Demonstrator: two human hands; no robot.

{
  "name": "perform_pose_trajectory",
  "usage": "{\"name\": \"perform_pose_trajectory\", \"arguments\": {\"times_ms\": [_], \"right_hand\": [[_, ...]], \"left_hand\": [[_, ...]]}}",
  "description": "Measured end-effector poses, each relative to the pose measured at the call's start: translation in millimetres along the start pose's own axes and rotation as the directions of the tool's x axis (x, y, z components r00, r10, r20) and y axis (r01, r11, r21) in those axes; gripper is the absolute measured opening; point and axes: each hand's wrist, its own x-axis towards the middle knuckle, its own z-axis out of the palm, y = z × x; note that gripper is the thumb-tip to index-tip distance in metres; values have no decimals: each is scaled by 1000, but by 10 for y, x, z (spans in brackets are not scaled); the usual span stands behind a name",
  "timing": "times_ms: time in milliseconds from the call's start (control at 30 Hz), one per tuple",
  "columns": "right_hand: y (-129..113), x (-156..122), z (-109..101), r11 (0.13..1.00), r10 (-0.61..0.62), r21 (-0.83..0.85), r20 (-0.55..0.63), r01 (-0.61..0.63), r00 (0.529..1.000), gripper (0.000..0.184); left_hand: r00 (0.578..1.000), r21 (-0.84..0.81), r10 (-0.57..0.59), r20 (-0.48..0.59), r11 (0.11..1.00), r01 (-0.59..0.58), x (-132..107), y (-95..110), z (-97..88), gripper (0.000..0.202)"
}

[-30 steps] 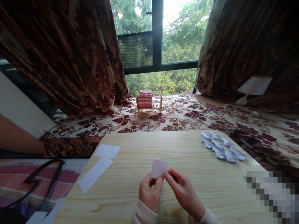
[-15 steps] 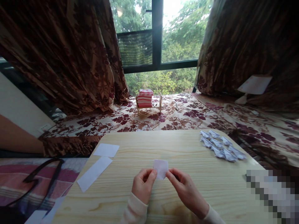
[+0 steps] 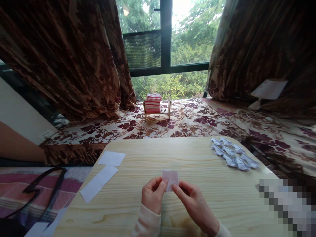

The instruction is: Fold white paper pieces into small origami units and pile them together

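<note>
Between my two hands is a small square of folded white paper (image 3: 171, 177), raised over the wooden table (image 3: 138, 154). My left hand (image 3: 153, 194) pinches its left edge, thumb on the near face. On the lower right corner, my right hand (image 3: 194, 200) presses its thumb, with the fingers curled behind the paper. To the left lie a white paper rectangle (image 3: 112, 158) and a longer paper strip (image 3: 98, 184), close together. Several folded white paper pieces (image 3: 229, 153) are grouped at the table's far right.
Behind the table, a small wooden rack holds a stack of striped red-and-white cloths (image 3: 152, 103) on a flowered window seat (image 3: 192, 126). A white lamp (image 3: 269, 89) stands at the right. More paper sheets (image 3: 37, 229) lie at the lower left. A blurred patch covers the lower right.
My right thumb has shifted left and down, from the square's right edge onto its lower right corner. My left hand has moved slightly right, still pinching the paper.
</note>
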Motion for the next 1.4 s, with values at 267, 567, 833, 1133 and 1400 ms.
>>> {"name": "perform_pose_trajectory", "arguments": {"times_ms": [267, 567, 833, 1133, 1400], "right_hand": [[18, -43, 14, 998, -42, -38, 21, 43, 999, 40], [-65, -17, -213, 940, -291, -228, -143, 254, 946, 17], [-165, -33, -93, 850, -508, -240, -137, 469, 851, 13], [-247, -105, -142, 647, -685, -456, 3, 611, 729, 35], [-378, -100, -171, 481, -764, -572, 99, 665, 637, 36]], "left_hand": [[999, 7, 34, 30, 999, -34, -8, 45, 12, 21], [993, 13, -6, 114, 1000, 4, -43, 72, -59, 24], [984, 32, 33, 177, 999, -40, -138, 202, -42, 20], [972, 87, 56, 229, 993, -78, -146, 224, -36, 21], [972, 83, 84, 218, 991, -105, -233, 371, -9, 25]]}}
